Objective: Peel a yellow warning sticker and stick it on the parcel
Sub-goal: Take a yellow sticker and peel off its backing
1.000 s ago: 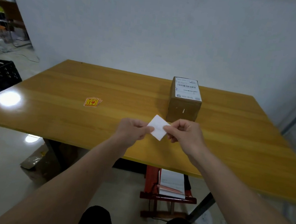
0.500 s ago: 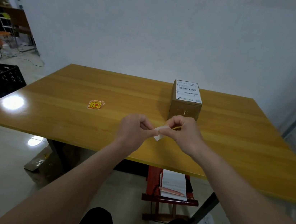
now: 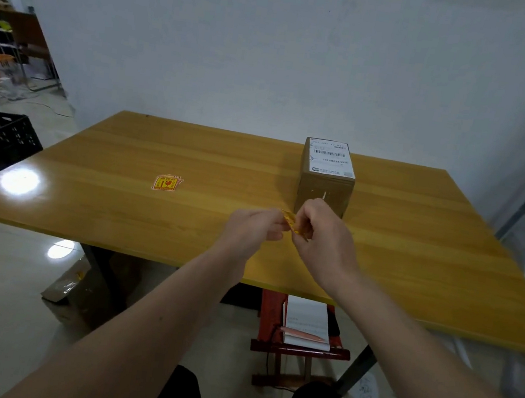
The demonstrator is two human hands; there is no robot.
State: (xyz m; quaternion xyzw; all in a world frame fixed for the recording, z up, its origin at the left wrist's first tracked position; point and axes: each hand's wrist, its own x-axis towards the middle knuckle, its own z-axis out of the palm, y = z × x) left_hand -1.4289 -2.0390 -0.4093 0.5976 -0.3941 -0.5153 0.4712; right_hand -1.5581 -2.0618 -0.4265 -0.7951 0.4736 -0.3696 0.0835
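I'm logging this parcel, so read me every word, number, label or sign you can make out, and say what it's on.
White shipping label on top of the brown cardboard parcel: barcode and print lines, too small to read.
Loose yellow and red warning stickers on the wooden table: red pictograms, text blurred.
Yellow sticker pinched between left hand and right hand: nothing legible.
White paper under the table: unreadable.

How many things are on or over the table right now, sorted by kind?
Cardboard parcel: 1
Sticker pile lying on the table: 1 pile; the number of sheets cannot be told
Yellow sticker pinched between left hand and right hand: 1
Total: 3
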